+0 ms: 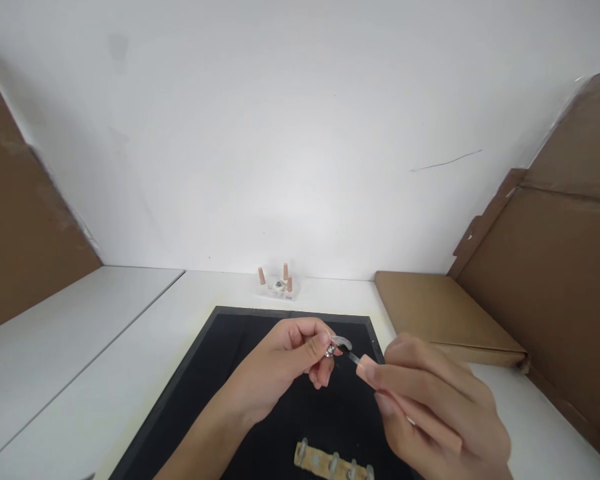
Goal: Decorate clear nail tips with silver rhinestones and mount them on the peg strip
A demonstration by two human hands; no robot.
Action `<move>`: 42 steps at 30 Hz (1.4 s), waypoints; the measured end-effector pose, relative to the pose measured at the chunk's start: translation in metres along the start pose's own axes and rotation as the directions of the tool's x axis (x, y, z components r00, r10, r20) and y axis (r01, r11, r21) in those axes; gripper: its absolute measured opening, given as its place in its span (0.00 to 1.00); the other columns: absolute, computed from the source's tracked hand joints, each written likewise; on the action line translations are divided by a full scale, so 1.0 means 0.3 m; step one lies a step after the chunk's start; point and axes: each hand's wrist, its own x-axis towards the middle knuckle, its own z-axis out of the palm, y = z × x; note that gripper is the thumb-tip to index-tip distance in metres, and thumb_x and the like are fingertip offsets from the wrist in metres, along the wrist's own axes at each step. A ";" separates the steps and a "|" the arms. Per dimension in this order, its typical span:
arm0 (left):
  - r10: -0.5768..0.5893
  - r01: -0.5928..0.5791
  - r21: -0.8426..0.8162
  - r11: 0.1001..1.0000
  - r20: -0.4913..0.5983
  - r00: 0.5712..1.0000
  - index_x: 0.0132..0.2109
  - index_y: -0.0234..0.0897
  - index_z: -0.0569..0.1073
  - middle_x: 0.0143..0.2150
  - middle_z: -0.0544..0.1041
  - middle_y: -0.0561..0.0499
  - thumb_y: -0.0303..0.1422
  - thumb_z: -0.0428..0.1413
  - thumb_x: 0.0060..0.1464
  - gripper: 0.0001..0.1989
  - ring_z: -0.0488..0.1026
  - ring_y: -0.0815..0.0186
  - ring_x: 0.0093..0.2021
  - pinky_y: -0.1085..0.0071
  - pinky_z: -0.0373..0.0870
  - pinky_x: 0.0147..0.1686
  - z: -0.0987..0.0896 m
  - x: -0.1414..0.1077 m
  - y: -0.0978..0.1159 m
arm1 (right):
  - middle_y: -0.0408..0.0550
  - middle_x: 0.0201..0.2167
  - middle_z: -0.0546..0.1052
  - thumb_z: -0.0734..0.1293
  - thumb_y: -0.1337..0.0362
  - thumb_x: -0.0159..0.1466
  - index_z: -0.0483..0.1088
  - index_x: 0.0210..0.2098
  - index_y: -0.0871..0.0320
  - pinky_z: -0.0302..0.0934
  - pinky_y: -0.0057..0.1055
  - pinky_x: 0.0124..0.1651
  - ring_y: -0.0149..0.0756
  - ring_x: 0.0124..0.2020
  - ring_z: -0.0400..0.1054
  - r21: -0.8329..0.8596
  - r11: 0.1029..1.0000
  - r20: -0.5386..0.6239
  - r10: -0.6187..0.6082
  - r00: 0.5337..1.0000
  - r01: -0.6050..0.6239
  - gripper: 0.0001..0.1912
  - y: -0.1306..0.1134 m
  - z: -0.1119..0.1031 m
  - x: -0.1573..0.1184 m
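My left hand [303,350] reaches in from the lower left, closed in a pinch. Between its thumb and fingers is a clear, curved piece [343,342] that looks like a false nail tip. A silvery beaded bit [330,350] shows right beside it at the fingertips. My right hand [445,400] is closed around a nail polish brush [367,369] with a peach-coloured cap. Its dark bristle end meets the underside of the clear piece, as far as I can see. Below the hands lies a wooden strip [316,460] bearing several clear curved pieces.
A black mat [190,400] covers the middle of the white table [125,347]. Behind it stands a clear holder [280,295] with peach-capped bottles. A flat cardboard box [440,310] lies at the right. Cardboard panels [570,233] flank both sides, with a white wall [300,147] behind.
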 end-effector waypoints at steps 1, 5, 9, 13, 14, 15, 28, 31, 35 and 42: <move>0.003 -0.003 0.002 1.000 -0.007 1.000 0.27 0.34 0.72 0.17 0.69 0.57 0.49 0.64 0.49 0.21 0.61 0.73 0.19 0.75 0.56 0.22 -0.001 -0.001 0.001 | 0.42 0.22 0.68 0.61 0.78 0.58 0.71 0.38 0.58 0.59 0.27 0.18 0.29 0.20 0.62 0.004 1.000 -0.011 0.002 1.000 -0.002 0.13 0.000 0.001 -0.001; 0.016 -0.015 0.023 1.000 -0.035 0.999 0.27 0.34 0.72 0.18 0.69 0.56 0.48 0.64 0.50 0.20 0.61 0.73 0.20 0.75 0.56 0.23 -0.005 -0.001 0.003 | 0.43 0.23 0.70 0.61 0.78 0.57 0.70 0.42 0.59 0.62 0.28 0.20 0.29 0.20 0.64 0.025 0.999 -0.038 -0.028 0.999 0.029 0.15 0.002 -0.006 -0.001; 0.018 -0.018 0.012 1.000 -0.016 1.000 0.28 0.34 0.72 0.18 0.69 0.56 0.47 0.64 0.50 0.20 0.62 0.72 0.20 0.75 0.56 0.23 0.001 0.005 0.001 | 0.44 0.25 0.72 0.61 0.77 0.61 0.70 0.42 0.59 0.64 0.26 0.22 0.29 0.21 0.66 -0.006 0.999 0.043 -0.046 0.998 0.046 0.13 -0.001 -0.012 0.013; 0.019 -0.019 0.008 1.000 0.003 1.000 0.28 0.34 0.72 0.19 0.70 0.56 0.48 0.64 0.49 0.20 0.63 0.72 0.21 0.75 0.57 0.23 0.007 0.004 0.002 | 0.43 0.24 0.71 0.61 0.77 0.61 0.71 0.39 0.59 0.60 0.25 0.20 0.27 0.21 0.64 -0.017 0.999 0.034 -0.027 0.999 0.028 0.11 -0.002 -0.002 0.014; 0.022 -0.022 0.014 1.000 0.001 1.000 0.28 0.34 0.72 0.18 0.70 0.56 0.48 0.64 0.50 0.20 0.62 0.73 0.20 0.75 0.57 0.24 0.007 0.003 0.004 | 0.43 0.23 0.70 0.61 0.77 0.60 0.71 0.39 0.59 0.60 0.25 0.20 0.28 0.20 0.63 -0.009 1.000 0.021 -0.018 1.000 0.018 0.12 -0.002 -0.001 0.012; 0.023 -0.023 0.020 1.000 -0.004 1.000 0.28 0.34 0.72 0.18 0.70 0.56 0.47 0.64 0.50 0.20 0.62 0.73 0.21 0.75 0.57 0.24 0.006 0.001 0.005 | 0.42 0.23 0.70 0.61 0.77 0.59 0.71 0.39 0.58 0.59 0.26 0.19 0.28 0.20 0.63 0.004 1.000 0.005 -0.010 1.000 0.010 0.13 -0.001 0.000 0.008; 0.012 -0.012 0.058 0.998 0.003 1.000 0.29 0.34 0.73 0.18 0.70 0.56 0.47 0.64 0.50 0.19 0.64 0.72 0.21 0.74 0.58 0.25 0.012 0.001 0.010 | 0.41 0.20 0.68 0.61 0.78 0.56 0.70 0.37 0.58 0.56 0.27 0.17 0.29 0.18 0.61 0.038 0.999 -0.039 -0.007 0.999 0.009 0.14 0.004 0.000 0.002; 0.010 -0.010 0.058 0.998 0.004 1.000 0.28 0.34 0.73 0.18 0.70 0.56 0.47 0.64 0.50 0.19 0.64 0.72 0.21 0.74 0.57 0.24 0.008 0.002 0.011 | 0.43 0.23 0.71 0.61 0.78 0.57 0.70 0.41 0.59 0.62 0.27 0.19 0.29 0.19 0.65 0.054 0.998 -0.027 -0.033 0.999 0.035 0.15 0.007 -0.006 0.001; 0.011 -0.011 0.041 0.999 0.018 1.000 0.28 0.34 0.72 0.19 0.71 0.56 0.46 0.64 0.51 0.19 0.65 0.72 0.21 0.75 0.57 0.24 0.008 0.002 0.011 | 0.43 0.23 0.72 0.61 0.78 0.57 0.71 0.40 0.59 0.63 0.26 0.20 0.28 0.20 0.66 0.029 0.999 0.037 -0.042 0.998 0.040 0.14 0.000 -0.013 0.012; 0.008 -0.009 0.059 0.998 0.009 1.000 0.28 0.34 0.72 0.19 0.71 0.56 0.47 0.64 0.50 0.19 0.64 0.72 0.21 0.74 0.57 0.25 0.004 0.002 0.007 | 0.41 0.20 0.70 0.61 0.78 0.56 0.70 0.39 0.56 0.61 0.28 0.18 0.30 0.17 0.65 0.054 0.999 -0.039 0.010 0.999 -0.008 0.15 -0.008 -0.008 0.010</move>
